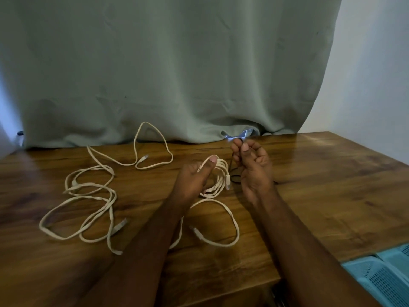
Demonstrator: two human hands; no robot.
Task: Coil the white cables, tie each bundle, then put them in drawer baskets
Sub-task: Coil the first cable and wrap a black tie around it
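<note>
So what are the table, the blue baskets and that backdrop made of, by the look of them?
The table looks like wood or a wood-look laminate: brown grain with a glossy sheen that throws back light. The blue baskets seem to be moulded plastic, with an even pale colour and rows of small slots. The backdrop is a matte grey-green cloth that hangs in soft folds and bunches on the tabletop.

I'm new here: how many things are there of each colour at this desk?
White, coiled cable bundle: 1
White, loose cable tangle: 1 (single cables cannot be told apart)
Black tie: 1
Blue baskets: 2
Total: 5
</note>
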